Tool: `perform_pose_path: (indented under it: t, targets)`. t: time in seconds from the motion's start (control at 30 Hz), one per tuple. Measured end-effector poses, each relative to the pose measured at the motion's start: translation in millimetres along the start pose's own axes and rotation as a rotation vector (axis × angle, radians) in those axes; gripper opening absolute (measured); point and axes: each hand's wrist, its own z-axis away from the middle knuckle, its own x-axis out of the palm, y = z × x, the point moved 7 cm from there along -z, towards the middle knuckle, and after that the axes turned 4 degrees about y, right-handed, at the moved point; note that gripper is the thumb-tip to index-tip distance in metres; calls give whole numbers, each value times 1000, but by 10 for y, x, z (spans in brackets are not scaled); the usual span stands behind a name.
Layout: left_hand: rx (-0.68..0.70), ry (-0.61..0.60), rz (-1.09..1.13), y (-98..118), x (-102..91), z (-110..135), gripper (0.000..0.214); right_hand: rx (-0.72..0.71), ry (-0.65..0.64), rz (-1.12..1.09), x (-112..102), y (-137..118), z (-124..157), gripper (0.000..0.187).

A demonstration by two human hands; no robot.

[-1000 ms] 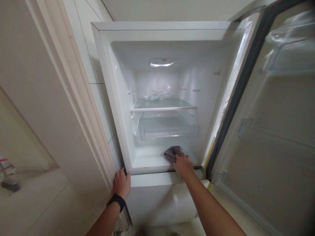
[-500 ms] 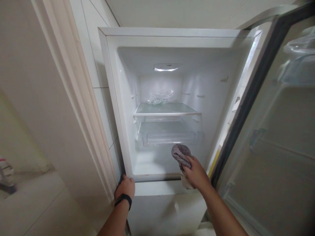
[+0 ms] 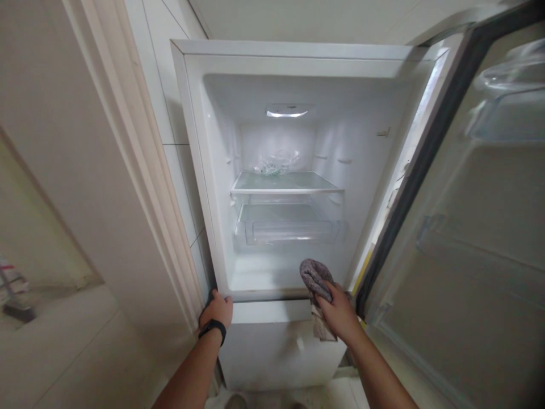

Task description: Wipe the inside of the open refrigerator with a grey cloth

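A white refrigerator (image 3: 272,65) stands in front of me with its upper compartment lit. Around its lower left edge my left hand (image 3: 218,311) is closed, with a dark band on the wrist and some fingertips hidden. My right hand (image 3: 338,312) grips a folded grey-brown cloth (image 3: 315,277), whose loose end hangs down below the hand. The cloth is in front of the compartment's lower right opening; whether it touches the sill cannot be told. Inside are a glass shelf (image 3: 285,182), a clear drawer (image 3: 293,232) and a crumpled plastic bag (image 3: 276,165) lying on the shelf.
The fridge door (image 3: 477,238) stands wide on my right, with clear door bins (image 3: 511,119). A door frame (image 3: 140,142) runs close along the left. A broom head (image 3: 19,311) rests on the floor at far left. The lower door (image 3: 276,355) is closed.
My right hand has lowered the cloth a little, toward me, from inside the opening to about the sill. My left hand stays on the edge. The view has tilted slightly down.
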Motion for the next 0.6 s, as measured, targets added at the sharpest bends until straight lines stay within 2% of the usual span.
perform_pose_path:
  t: [0.1, 0.23, 0.43, 0.6]
  targets:
    - [11, -21, 10, 6, -3, 0, 56, 33, -40, -28, 171, 205, 145, 56]
    - [-1, -50, 19, -18, 16, -1, 60, 56, -80, -52, 344, 341, 52, 58]
    - [23, -63, 30, -38, 24, 51, 53, 31, -84, -74, 449, 228, -158, 62]
    - [38, 25, 23, 0, -52, 60, 44, 11, -112, -105, 460, 183, 27, 52]
